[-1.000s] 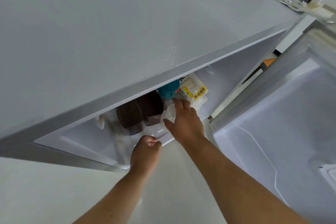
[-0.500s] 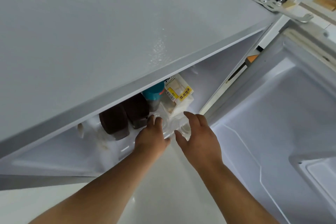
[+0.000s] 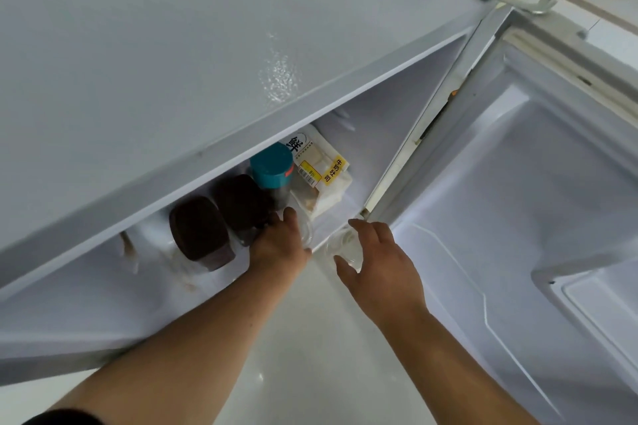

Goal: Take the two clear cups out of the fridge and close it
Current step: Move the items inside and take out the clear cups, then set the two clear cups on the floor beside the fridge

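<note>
- The right hand [image 3: 376, 269], now drawn back from the shelf, is curled around a cup [image 3: 341, 247] just outside the fridge [image 3: 207, 62].
- The left hand [image 3: 279, 245] has been closed on the second cup [image 3: 305, 229], at the shelf edge.
- Both cups are judged nearly out; the door [image 3: 518, 217] remains open.

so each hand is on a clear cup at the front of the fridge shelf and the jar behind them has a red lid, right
Not quite: the lid is teal, not red. The head view shows the jar with a teal lid behind the left hand. The rest holds: the left hand is on one clear cup, the right hand on the other cup.
</note>
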A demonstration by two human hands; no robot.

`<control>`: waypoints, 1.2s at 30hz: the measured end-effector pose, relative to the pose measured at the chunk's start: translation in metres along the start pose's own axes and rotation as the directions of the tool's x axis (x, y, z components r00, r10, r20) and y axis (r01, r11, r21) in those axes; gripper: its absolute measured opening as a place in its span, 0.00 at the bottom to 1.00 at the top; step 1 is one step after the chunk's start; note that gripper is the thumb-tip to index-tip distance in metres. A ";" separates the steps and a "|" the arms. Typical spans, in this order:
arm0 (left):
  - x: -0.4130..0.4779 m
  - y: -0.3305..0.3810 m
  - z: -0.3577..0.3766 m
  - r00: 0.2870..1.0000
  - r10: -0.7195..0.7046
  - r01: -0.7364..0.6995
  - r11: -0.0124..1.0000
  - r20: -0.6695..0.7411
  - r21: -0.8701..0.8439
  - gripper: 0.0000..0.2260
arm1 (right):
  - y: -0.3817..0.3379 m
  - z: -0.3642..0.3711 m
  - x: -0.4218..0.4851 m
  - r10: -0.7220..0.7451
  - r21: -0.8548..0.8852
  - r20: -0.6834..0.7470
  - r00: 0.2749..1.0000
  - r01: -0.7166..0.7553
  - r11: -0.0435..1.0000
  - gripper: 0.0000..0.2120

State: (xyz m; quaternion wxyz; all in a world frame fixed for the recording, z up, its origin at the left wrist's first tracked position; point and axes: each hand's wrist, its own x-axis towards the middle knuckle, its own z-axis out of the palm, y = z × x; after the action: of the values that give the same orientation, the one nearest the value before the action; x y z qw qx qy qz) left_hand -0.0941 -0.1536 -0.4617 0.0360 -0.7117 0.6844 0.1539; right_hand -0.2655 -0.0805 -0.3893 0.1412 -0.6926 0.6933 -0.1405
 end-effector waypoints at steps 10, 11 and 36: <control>-0.067 -0.005 -0.014 0.988 0.090 -0.085 0.995 -0.124 0.047 0.38 | 0.010 -0.028 -0.048 0.044 -0.004 -0.024 0.999 -0.045 0.999 0.29; -0.078 -0.006 -0.015 0.987 0.095 -0.089 0.995 -0.131 0.052 0.38 | 0.011 -0.032 -0.056 0.042 -0.009 -0.024 0.999 -0.043 0.999 0.29; -0.309 -0.154 -0.041 0.985 0.128 -0.132 0.991 -0.112 -0.025 0.31 | -0.102 -0.016 -0.213 -0.208 0.026 0.157 0.966 0.206 0.978 0.31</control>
State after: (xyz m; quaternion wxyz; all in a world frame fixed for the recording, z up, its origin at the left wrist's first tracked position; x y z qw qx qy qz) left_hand 0.0593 0.1430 -0.3644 -0.0238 -0.6734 0.7278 0.1275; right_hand -0.1774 0.1318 -0.3347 0.1838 -0.7694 0.6031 -0.1022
